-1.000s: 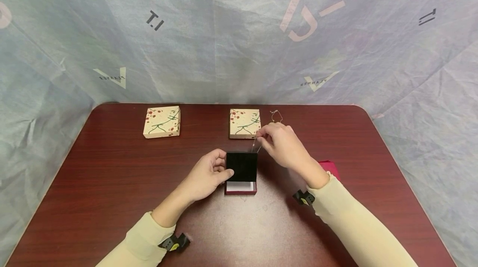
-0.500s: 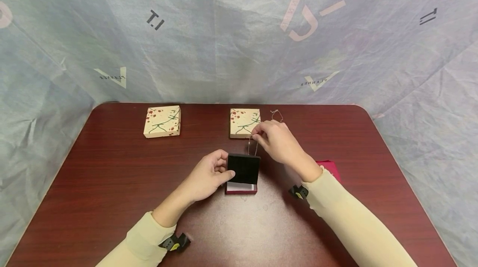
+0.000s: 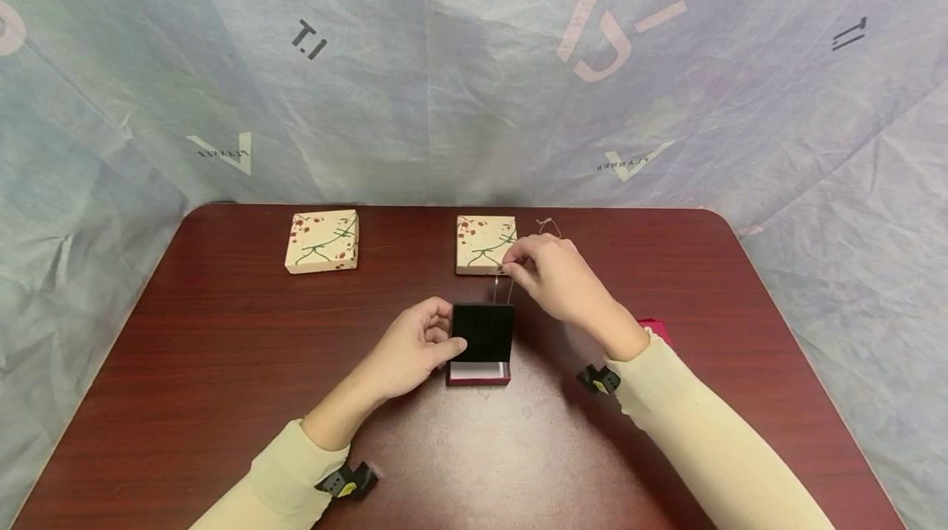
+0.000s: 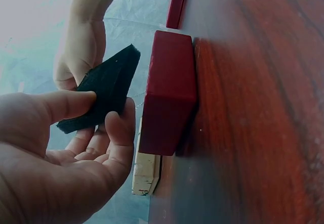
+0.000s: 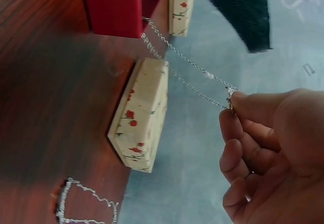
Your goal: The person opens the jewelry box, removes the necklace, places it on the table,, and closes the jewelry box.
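My left hand (image 3: 415,349) pinches a black foam pad (image 3: 483,332) between thumb and fingers. The pad sits raised and tilted over a small red jewellery box (image 4: 169,92), whose pale inside (image 3: 480,369) shows below the pad's near edge. Behind the pad, my right hand (image 3: 551,279) pinches the upper end of a thin silver chain (image 5: 190,62) with thumb and index finger. Two strands slant from those fingertips to the rim of the red box, where their lower ends are hidden.
A cream floral box (image 3: 485,238) stands just behind the red box; another floral box (image 3: 322,242) is at the back left. A second silver chain (image 5: 91,193) lies on the table near the back. A red box piece (image 3: 655,330) is partly hidden by my right forearm.
My right hand has moved slightly left with the chain, so its strands hang further behind the pad. The pad briefly tipped, then levelled. My left hand has barely moved.
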Available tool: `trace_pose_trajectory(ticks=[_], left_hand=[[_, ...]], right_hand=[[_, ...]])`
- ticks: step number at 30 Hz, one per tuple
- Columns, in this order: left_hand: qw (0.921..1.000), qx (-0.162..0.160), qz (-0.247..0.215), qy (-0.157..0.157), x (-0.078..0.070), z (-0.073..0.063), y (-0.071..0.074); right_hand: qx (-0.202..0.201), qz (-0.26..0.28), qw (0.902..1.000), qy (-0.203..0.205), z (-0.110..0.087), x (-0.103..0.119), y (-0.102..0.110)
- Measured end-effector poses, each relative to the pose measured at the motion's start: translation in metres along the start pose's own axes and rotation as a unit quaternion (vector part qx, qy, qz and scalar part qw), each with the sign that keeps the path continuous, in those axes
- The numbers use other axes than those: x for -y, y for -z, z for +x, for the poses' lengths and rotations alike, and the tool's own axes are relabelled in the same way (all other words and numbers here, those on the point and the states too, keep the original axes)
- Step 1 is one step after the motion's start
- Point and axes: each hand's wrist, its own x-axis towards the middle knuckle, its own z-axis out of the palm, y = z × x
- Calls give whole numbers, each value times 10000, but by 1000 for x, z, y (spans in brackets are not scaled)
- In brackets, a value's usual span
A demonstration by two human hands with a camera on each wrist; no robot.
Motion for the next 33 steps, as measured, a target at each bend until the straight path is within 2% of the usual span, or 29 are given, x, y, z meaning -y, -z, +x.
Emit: trace_pose_trajectory(ticks=[6,15,24,33], left_hand=[[9999,-46,-38,95,0,0,-1],[9998,-62,-180,109,0,0,-1],[9997,-112,-139,181,-1,-1,0],[9996,-134,-68,225,-2,-1,1]], right_hand=[[167,499,9984,-210,-2,3,12],[253,850,9953,-389,-8,15,33],[147,1117,9921,-545,-12,21,54],[-129,1077,9929,-491,-18,26,76]])
